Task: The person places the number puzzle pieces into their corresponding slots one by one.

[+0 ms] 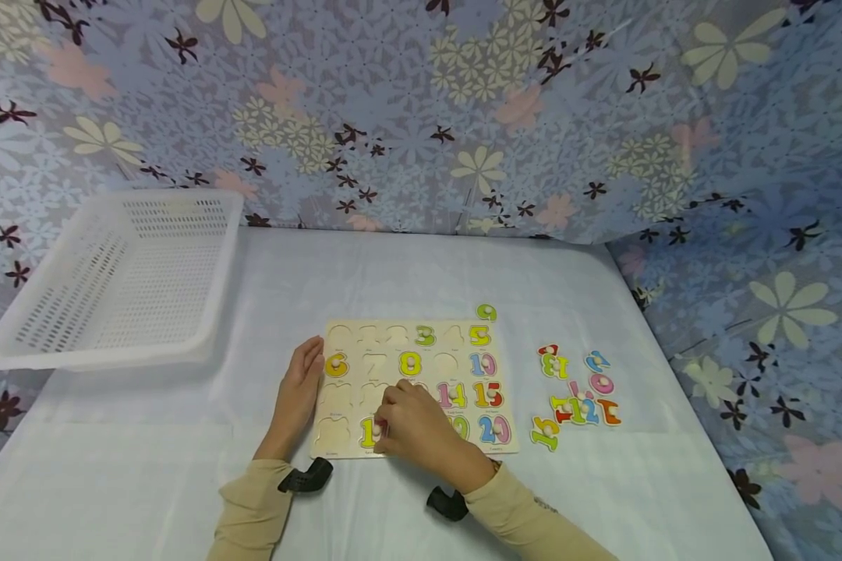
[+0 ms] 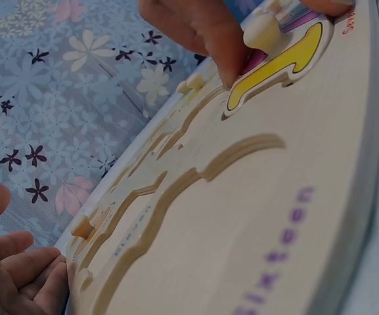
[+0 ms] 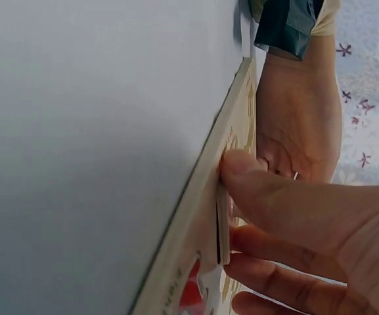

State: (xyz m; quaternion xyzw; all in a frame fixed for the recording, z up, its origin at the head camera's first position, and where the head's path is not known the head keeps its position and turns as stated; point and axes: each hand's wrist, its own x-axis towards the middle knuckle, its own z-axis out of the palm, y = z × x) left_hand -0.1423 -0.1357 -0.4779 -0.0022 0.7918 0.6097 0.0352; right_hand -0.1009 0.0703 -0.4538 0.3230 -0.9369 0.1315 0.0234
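Observation:
A wooden number puzzle board (image 1: 386, 323) lies on the table, with several number pieces seated in it and several bare recesses. My right hand (image 1: 421, 428) is over its lower row, thumb and fingers pinching a number puzzle piece with a yellow 1 (image 2: 278, 65). That piece sits slightly raised at its recess in the left wrist view; its second digit is mostly hidden behind the fingers. A pale knob (image 2: 261, 31) shows on it. Along the board's left edge my left hand (image 1: 298, 386) rests, fingers extended and touching the side.
Right of the board lies a loose cluster of number pieces (image 1: 582, 411), some overlapping. A green 9 piece (image 1: 487, 312) lies at the board's top right edge. A white plastic basket (image 1: 210, 312) stands at the back left. Floral cloth (image 1: 393, 117) hangs behind the table.

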